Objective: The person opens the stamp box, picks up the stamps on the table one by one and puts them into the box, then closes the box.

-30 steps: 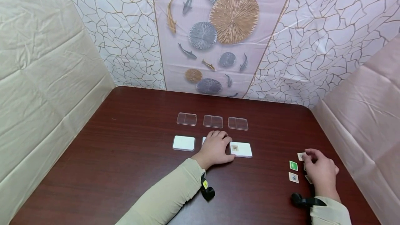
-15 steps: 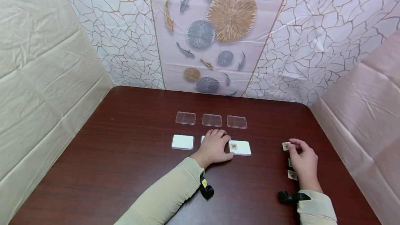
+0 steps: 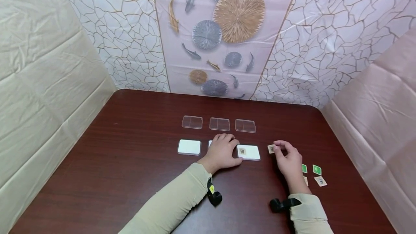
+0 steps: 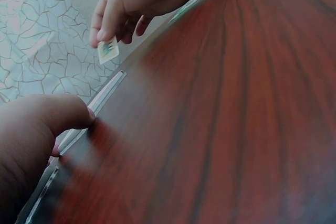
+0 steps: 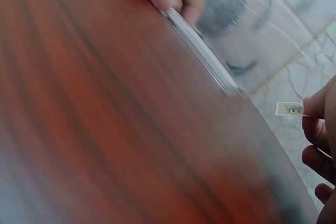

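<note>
My right hand [image 3: 290,160] pinches a small stamp-like card [image 3: 271,149] between thumb and fingertips, right of the row of cases. In the right wrist view this stamp [image 5: 289,108] shows a little picture inside a pale border. My left hand [image 3: 222,152] grips the left end of the rightmost flat clear case [image 3: 252,153], its thumb at the near edge and a finger at the far edge. White fills that case, and a brownish stamp [image 3: 242,151] lies on its left part. Under my left hand the middle case [image 3: 209,143] is mostly hidden.
Another white-filled case [image 3: 189,147] lies at the left of the row. Behind stand three clear plastic covers [image 3: 219,124] side by side. Several stamps, among them a green stamp [image 3: 317,169] and a pale one [image 3: 320,181], lie to the right of my right forearm.
My right hand has picked up the stamp from the group at the right and carried it leftward, close to the rightmost case. My left hand has stayed in place.
</note>
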`<action>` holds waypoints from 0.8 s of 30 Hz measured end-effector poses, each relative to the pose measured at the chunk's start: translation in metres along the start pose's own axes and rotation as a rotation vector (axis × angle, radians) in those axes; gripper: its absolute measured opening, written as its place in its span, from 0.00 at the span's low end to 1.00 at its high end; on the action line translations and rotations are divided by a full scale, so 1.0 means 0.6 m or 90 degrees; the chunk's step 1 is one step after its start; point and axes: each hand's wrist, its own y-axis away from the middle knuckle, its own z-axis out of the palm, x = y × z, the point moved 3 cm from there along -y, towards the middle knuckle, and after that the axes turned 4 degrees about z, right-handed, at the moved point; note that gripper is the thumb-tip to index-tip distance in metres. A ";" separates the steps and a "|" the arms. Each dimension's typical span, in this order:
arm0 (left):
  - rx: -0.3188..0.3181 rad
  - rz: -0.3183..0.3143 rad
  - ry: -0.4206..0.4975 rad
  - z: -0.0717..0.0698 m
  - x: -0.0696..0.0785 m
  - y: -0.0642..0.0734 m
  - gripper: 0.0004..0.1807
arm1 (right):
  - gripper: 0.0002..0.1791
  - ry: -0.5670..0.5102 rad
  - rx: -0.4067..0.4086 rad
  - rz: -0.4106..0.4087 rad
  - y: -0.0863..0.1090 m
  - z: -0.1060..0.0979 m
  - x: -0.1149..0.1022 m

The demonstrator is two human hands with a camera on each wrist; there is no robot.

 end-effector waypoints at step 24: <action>-0.006 -0.007 0.002 0.003 0.000 -0.004 0.34 | 0.07 0.092 -0.078 -0.041 0.031 0.070 -0.062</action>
